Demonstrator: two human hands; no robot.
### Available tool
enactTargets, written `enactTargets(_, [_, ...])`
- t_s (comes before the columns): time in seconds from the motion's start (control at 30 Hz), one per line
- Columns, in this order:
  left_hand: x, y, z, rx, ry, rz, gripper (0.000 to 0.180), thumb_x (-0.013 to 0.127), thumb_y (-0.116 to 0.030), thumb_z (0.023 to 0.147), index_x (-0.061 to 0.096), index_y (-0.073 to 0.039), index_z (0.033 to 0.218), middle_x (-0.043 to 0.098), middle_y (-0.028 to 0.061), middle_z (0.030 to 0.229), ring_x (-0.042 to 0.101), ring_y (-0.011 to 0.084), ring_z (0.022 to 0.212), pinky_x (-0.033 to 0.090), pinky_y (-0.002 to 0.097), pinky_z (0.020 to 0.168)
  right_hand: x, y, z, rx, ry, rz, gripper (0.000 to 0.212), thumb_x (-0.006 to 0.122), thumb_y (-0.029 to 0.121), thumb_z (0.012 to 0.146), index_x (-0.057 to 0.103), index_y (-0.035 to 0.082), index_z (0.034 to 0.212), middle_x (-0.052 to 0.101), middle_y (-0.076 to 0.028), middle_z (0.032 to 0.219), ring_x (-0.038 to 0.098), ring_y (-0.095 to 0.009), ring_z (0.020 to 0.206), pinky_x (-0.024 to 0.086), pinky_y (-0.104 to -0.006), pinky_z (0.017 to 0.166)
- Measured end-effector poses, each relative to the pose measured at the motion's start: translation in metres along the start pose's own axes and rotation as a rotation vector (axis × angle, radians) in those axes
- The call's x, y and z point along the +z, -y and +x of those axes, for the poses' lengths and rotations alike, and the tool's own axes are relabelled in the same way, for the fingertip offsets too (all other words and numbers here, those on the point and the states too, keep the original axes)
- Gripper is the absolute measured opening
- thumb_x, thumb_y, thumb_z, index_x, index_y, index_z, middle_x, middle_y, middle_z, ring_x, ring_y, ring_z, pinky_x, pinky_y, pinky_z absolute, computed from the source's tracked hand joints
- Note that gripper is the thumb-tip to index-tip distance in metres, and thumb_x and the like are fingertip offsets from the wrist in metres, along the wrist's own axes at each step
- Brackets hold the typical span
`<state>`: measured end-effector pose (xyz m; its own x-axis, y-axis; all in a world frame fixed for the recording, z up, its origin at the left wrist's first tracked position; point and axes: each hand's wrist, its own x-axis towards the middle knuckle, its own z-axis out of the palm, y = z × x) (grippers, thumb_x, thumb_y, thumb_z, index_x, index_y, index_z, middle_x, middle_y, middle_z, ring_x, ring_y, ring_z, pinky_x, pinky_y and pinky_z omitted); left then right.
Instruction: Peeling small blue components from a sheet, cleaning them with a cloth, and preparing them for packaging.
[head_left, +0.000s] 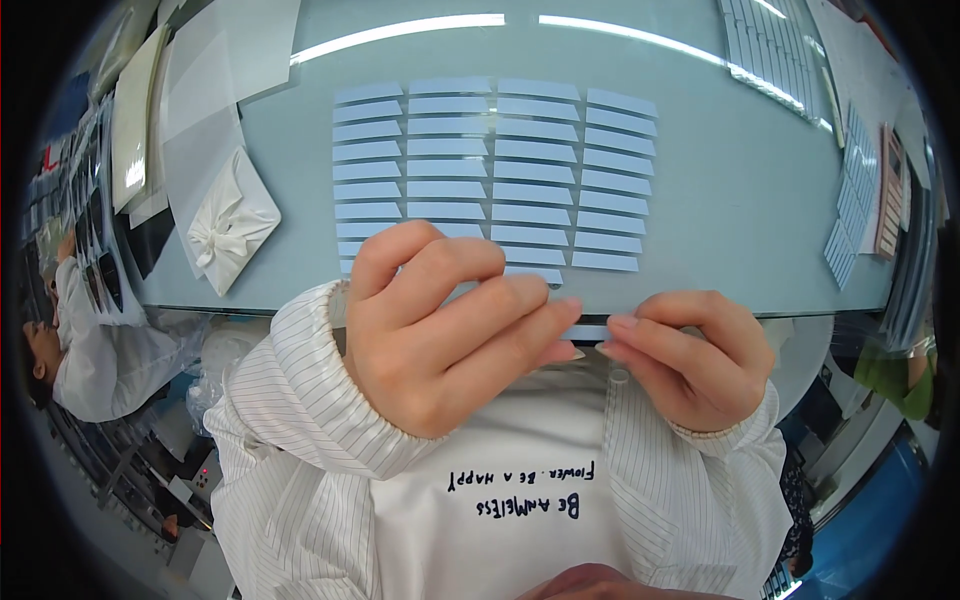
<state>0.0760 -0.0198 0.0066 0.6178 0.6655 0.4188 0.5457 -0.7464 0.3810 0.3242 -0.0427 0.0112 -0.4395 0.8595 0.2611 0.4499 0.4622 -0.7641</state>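
Between my two hands, at the table's front edge, is a small pale blue strip (590,332). My left hand (440,335) pinches its left end between thumb and fingers. Its right end sits in the fingertips of my right hand (702,355). Beyond my hands, similar pale blue strips (533,194) lie flat in neat columns on the glass tabletop (720,220). My left hand covers part of the nearest rows.
A white fabric pouch with a bow (235,225) lies at the left, beside translucent sheets (200,110). More slatted strips (775,55) lie at the far right, with another stack (853,200) nearer. A person in white (115,345) is at the left.
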Motion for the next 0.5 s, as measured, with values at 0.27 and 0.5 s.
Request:
enactTargets(0.27, [0.014, 0.007, -0.013, -0.01, 0.104, -0.022, 0.032, 0.083, -0.016, 0.078, 0.075, -0.005, 0.107, 0.07, 0.0184, 0.123, 0.066, 0.0359, 0.115, 0.055, 0.0394, 0.083, -0.004, -0.017, -0.008, 0.121, -0.041, -0.131, 0.032, 0.087, -0.005, 0.068, 0.078, 0.004, 0.097, 0.065, -0.007, 0.086, 0.058, -0.013, 0.063, 0.042, -0.0237, 0.051])
enactTargets(0.5, [0.024, 0.01, -0.016, 0.024, 0.024, 0.025, 0.017, 0.074, -0.006, 0.083, 0.074, -0.002, 0.1, 0.073, 0.0175, 0.115, 0.07, 0.0304, 0.11, 0.059, 0.0359, 0.085, -0.001, -0.018, -0.001, 0.138, 0.01, -0.119, 0.032, 0.088, -0.005, 0.067, 0.079, 0.005, 0.096, 0.063, -0.005, 0.082, 0.054, -0.011, 0.059, 0.039, -0.023, 0.049])
